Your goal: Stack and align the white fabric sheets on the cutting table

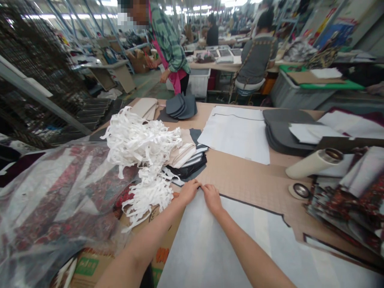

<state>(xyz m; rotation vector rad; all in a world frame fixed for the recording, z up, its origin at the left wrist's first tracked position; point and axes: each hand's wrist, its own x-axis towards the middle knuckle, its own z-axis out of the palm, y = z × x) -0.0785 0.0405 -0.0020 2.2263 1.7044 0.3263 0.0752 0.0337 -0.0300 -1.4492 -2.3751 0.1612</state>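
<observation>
At sheet corner, L hand, R hand pinching

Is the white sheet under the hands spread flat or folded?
Spread flat: the white sheet lies smooth on the table, left hand and right hand at its far corner.

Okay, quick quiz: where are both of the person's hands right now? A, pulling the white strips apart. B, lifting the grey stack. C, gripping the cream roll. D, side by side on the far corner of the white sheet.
D: the left hand and right hand lie together at the white sheet corner.
</observation>
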